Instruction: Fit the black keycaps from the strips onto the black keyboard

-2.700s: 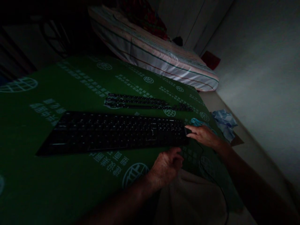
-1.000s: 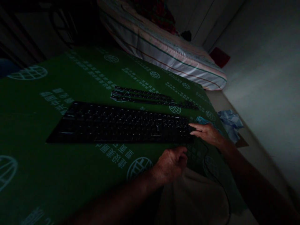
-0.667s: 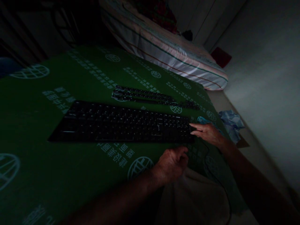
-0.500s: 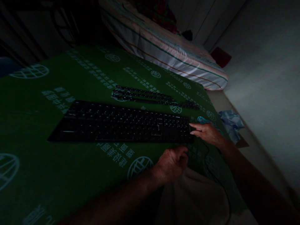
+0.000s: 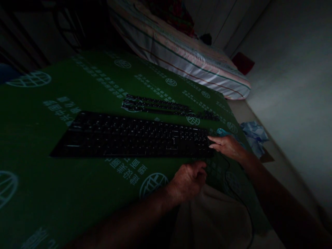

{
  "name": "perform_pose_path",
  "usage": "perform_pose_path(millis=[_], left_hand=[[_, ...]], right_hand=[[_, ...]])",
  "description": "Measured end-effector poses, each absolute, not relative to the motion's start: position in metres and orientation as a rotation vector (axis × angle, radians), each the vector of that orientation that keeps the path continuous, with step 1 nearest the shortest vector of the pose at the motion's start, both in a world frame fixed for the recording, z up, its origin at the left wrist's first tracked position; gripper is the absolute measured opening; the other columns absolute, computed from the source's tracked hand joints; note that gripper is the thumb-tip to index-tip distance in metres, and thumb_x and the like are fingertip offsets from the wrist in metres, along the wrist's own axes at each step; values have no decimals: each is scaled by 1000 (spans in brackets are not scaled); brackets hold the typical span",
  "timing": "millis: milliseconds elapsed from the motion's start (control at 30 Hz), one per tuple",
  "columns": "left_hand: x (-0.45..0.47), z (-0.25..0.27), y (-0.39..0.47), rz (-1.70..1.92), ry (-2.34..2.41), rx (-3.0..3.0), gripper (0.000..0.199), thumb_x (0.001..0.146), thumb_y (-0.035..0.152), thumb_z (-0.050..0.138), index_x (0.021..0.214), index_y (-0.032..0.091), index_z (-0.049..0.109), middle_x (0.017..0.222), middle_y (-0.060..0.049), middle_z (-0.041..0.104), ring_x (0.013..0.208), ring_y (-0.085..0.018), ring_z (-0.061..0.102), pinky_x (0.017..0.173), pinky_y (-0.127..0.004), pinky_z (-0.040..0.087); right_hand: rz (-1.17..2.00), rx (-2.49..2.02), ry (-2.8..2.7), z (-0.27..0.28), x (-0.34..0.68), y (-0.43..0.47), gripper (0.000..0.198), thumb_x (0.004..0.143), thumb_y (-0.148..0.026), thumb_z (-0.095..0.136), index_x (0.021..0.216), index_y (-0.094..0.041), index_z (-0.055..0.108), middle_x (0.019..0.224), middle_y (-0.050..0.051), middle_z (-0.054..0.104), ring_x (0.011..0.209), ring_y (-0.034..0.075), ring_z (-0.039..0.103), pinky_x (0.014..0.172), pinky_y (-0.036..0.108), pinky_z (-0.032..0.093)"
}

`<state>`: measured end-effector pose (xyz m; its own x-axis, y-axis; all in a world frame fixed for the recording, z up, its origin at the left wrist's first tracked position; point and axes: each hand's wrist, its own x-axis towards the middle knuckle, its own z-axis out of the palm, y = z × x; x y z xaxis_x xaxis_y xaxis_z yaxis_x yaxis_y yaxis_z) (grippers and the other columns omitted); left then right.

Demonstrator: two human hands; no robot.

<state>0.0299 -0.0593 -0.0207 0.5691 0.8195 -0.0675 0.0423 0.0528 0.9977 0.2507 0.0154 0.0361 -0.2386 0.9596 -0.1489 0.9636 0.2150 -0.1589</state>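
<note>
A long black keyboard (image 5: pixel 124 136) lies across the green table cover, with a dark patch without visible keys towards its right end. My right hand (image 5: pixel 227 147) holds that right end, two fingertips on its edge; the other fingers are partly hidden. Close to the near edge, my left hand (image 5: pixel 190 180) is closed, its fingers curled together. Whatever it may hold is hidden in the dim light. Beyond the keyboard, small black keycaps (image 5: pixel 158 105) lie in rows, and a looser cluster of them (image 5: pixel 209 115) trails off to the right.
The green table cover (image 5: pixel 85 193) bears white globe prints and lettering. A black cable (image 5: pixel 233 192) runs from near my right hand towards me. A blue item (image 5: pixel 223 132) lies behind that hand. A bed (image 5: pixel 186 62) stands beyond, and crumpled plastic (image 5: pixel 254 133) lies at the right.
The whole view has shifted slightly, so things appear a little further left. Both hands keep nearly the same place and pose at the keyboard.
</note>
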Motion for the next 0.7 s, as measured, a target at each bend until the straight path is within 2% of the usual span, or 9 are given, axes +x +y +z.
perform_pose_path(millis=[100,267,500,700], left_hand=[[30,-21,-58,683,790,1437,33,74,17,51,104,17,64,77,0,69,62,-12,59,57,-21,44],[29,-16,-58,655,806,1462,35,74,16,48,106,14,62,78,-2,69,63,-12,59,59,-22,45],[28,-15,-59,678,791,1442,33,74,17,48,103,16,63,81,-1,69,63,-11,60,57,-21,45],[28,-15,-58,663,811,1447,32,74,17,49,103,16,63,78,0,68,63,-12,59,61,-22,47]], right_hand=[[-144,1816,2341,41,245,13,39,86,-28,57,124,-21,59,94,6,75,78,19,70,70,26,52],[156,1559,2145,48,233,5,46,94,-35,42,137,-19,45,82,11,74,72,22,70,62,28,47],[282,1530,2055,43,221,-9,52,98,-37,30,142,-11,33,86,16,73,75,26,70,64,32,47],[280,1585,2067,38,220,-14,55,98,-42,29,143,-10,30,86,16,73,76,27,70,63,32,48]])
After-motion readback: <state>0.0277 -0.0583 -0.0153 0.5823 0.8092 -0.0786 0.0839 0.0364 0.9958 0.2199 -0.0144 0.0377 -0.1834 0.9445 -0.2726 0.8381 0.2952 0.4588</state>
